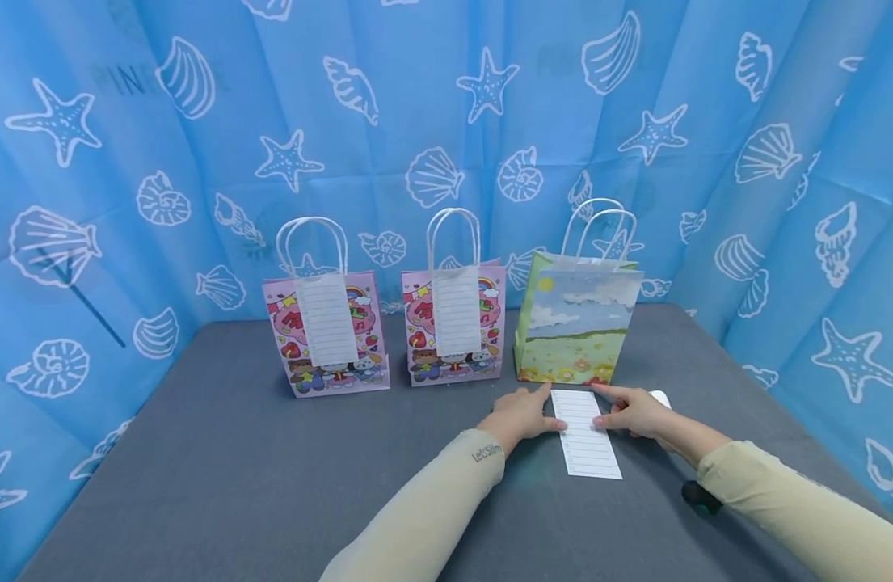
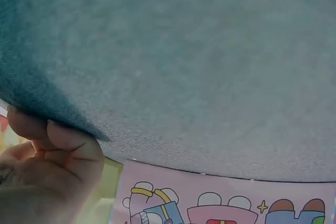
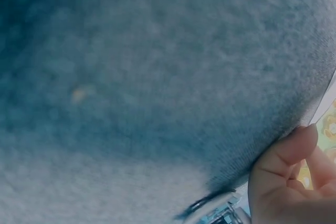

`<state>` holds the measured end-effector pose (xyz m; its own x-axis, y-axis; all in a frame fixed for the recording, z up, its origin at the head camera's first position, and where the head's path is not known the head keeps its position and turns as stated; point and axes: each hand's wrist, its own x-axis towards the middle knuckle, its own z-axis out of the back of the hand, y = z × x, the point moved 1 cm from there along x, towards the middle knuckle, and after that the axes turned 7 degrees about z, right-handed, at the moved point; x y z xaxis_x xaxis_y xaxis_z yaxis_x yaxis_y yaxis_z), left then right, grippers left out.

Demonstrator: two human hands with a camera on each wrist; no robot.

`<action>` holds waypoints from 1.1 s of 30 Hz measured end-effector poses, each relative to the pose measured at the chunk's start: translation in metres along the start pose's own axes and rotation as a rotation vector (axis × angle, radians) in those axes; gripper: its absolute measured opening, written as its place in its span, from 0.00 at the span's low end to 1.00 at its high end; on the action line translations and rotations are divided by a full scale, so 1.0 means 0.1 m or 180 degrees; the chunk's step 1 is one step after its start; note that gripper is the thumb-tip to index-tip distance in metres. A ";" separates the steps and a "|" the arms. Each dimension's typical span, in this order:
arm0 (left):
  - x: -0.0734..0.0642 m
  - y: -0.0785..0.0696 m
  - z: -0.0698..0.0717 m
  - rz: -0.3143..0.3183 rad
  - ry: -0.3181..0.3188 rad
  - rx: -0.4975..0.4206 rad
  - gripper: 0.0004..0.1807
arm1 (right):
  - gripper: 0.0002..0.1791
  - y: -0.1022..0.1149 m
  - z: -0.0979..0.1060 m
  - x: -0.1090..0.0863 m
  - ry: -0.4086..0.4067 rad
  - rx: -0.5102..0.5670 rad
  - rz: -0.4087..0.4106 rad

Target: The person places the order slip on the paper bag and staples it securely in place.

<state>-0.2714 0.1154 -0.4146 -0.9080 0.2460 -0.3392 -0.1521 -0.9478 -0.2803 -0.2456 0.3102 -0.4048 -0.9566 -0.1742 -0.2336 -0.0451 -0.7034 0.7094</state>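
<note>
A white lined paper slip (image 1: 590,453) with small checkboxes lies on the dark grey table, just in front of a green paper bag (image 1: 577,343) with a meadow picture. At the slip's left edge is my left hand (image 1: 517,414); its index finger points to the top corner and its thumb rests on the paper's side. My right hand (image 1: 631,411) mirrors this at the right edge, index finger stretched toward the bag's base, thumb touching the slip. The right wrist view shows that thumb (image 3: 294,148) close to the paper's white edge. Part of the slip is hidden by the thumbs.
Two pink cartoon paper bags, one at the left (image 1: 373,356) and one in the middle (image 1: 420,343), stand upright, each with a lined slip on its front. A white object (image 1: 660,398) shows behind my right hand. A blue shell-patterned curtain (image 1: 431,121) hangs behind the table (image 1: 286,493).
</note>
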 end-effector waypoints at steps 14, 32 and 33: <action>0.07 -0.12 -0.07 0.0312 -0.0093 0.0510 0.40 | 0.40 -0.05 -0.06 0.07 -0.0122 -0.0182 0.0134; -0.08 -0.12 0.08 0.0045 0.0012 -0.0130 0.31 | 0.27 0.04 -0.11 0.05 -0.0396 -0.0196 0.0194; -0.08 -0.14 0.09 0.0030 -0.0025 -0.0222 0.30 | 0.26 0.04 -0.11 0.05 -0.0415 -0.0198 0.0210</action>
<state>-0.2656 0.1245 -0.4004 -0.9123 0.2353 -0.3351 -0.1162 -0.9335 -0.3391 -0.2473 0.2983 -0.4104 -0.9864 -0.1333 -0.0966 0.0331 -0.7354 0.6768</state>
